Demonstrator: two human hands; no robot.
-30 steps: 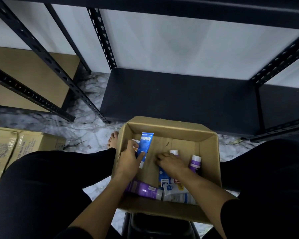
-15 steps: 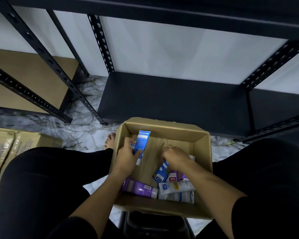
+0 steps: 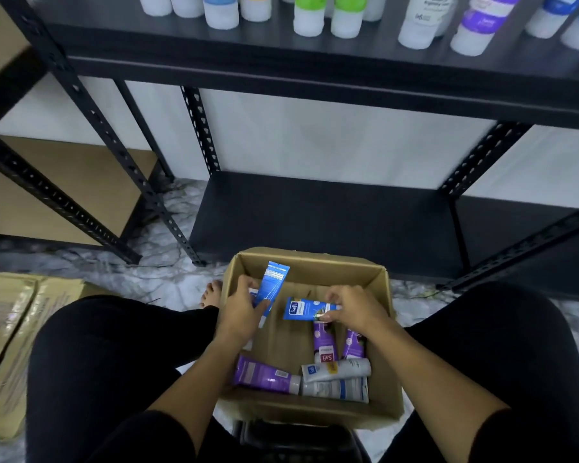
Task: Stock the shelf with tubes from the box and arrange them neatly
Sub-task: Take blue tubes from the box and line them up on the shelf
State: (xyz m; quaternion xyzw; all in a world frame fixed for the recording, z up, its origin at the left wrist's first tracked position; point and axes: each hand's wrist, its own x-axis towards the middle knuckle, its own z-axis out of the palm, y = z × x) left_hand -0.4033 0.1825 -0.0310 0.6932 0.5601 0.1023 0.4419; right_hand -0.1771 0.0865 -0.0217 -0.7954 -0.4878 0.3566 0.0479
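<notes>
1. Head view: a person sits over an open cardboard box that lies at six o'clock in the picture, between the knees, in front of a black metal rack.
2. Left hand is curled round an upright blue tube at the box's ten o'clock corner; a second, paler tube seems to be tucked behind it, but that is hard to tell.
3. Right hand pinches the cap end of another blue tube, which lies crosswise and lifted near the middle of the box.
4. Left in the box: two purple tubes upright at four o'clock, a purple tube lying flat at seven o'clock, and two white tubes stacked at five o'clock.
5. Lower shelf, at twelve o'clock just beyond the box, carries no tubes. The upper shelf at the top of the picture holds a row of bottles with blue, orange, green and purple bands.
6. Progress, as I judge it: stocking from this box is at an early stage. At least seven tubes are unplaced, two of them in hand, and the arranging is all to come.
7. Writing: "Safi" reads on the crosswise blue tube and on one purple tube. A flattened carton at nine o'clock bears print too blurred to read, as is the bottles' lettering.
</notes>
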